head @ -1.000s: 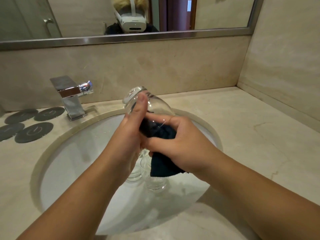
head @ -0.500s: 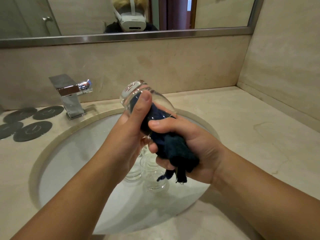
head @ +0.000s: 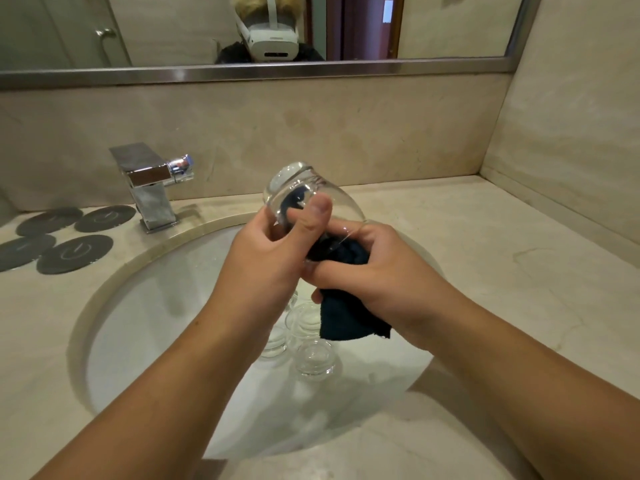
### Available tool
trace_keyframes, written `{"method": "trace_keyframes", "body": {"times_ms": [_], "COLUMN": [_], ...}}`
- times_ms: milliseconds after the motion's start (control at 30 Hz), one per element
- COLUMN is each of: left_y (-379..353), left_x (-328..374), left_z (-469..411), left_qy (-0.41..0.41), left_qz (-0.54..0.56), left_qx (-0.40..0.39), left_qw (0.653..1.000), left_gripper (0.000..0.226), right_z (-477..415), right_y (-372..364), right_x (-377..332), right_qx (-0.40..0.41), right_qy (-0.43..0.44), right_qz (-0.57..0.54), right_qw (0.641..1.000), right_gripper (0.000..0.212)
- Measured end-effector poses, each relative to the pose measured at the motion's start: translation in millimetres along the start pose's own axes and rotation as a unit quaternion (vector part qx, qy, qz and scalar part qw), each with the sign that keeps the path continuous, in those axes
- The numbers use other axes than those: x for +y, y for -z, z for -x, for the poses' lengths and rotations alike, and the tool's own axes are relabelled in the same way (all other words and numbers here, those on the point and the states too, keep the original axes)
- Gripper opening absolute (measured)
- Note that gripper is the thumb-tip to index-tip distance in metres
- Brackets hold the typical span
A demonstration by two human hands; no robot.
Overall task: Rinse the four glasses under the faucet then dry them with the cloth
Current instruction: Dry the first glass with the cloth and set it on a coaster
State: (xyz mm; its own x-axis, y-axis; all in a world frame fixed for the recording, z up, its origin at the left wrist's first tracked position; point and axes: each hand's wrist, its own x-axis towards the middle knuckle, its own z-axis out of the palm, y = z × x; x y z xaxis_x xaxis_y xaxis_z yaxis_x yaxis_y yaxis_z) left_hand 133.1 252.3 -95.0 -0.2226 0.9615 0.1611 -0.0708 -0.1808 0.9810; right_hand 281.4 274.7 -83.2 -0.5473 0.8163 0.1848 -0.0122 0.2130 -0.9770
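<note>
Marble counter [head: 485, 271] rings the white sink [head: 156, 306], where what look like three glasses [head: 313, 358] stand clustered at the bottom, just below the hands. Above them the right hand [head: 388, 282] clutches the dark cloth [head: 346, 320], its end stuffed inside the fourth glass [head: 298, 188], which the left hand [head: 263, 265] grips round the wall, base tilted up toward the faucet [head: 149, 188]. Thin, smooth and probably wet, it looks slippery and breakable, so a full wrap round the body seems safer than a pinch at the rim.

Bathroom, marble vanity [head: 467, 271], oval sink [head: 145, 306], chrome faucet [head: 149, 181], mirror [head: 173, 29]
</note>
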Motion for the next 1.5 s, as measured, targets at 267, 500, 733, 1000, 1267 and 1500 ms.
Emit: {"method": "trace_keyframes", "body": {"times_ms": [267,500,733,1000,1267,1500], "left_y": [2.8,9.9,3.6,3.6,6.5,8.4], "left_x": [8.4,1.3,1.4,1.1,4.0,2.8], "left_z": [2.6,-6.4,-1.5,0.4,-2.0,-2.8], "left_qy": [-0.014,-0.026,-0.034,-0.008,-0.011,0.038], "left_qz": [0.040,-0.072,-0.027,0.043,0.027,-0.065], "left_qx": [-0.069,-0.047,-0.055,-0.065,-0.111,-0.130], "left_qw": [0.997,0.996,0.998,0.997,0.993,0.989], "left_gripper": [0.070,0.072,0.062,0.071,0.076,0.088], "right_z": [3.2,0.2,1.1,5.0,5.1,3.6], "right_y": [3.4,1.4,-2.7,-5.3,0.7,-8.1], "right_x": [-8.8,-3.1,-5.1,-11.2,-14.4,-3.3], "right_qx": [-0.091,-0.036,0.057,0.013,-0.052,0.029], "right_qy": [-0.099,-0.079,0.042,-0.021,-0.060,-0.005], "right_qz": [-0.318,-0.280,-0.057,-0.149,-0.279,0.011], "right_qw": [0.939,0.956,0.996,0.989,0.957,1.000], "right_gripper": [0.030,0.041,0.053,0.053,0.054,0.053]}}
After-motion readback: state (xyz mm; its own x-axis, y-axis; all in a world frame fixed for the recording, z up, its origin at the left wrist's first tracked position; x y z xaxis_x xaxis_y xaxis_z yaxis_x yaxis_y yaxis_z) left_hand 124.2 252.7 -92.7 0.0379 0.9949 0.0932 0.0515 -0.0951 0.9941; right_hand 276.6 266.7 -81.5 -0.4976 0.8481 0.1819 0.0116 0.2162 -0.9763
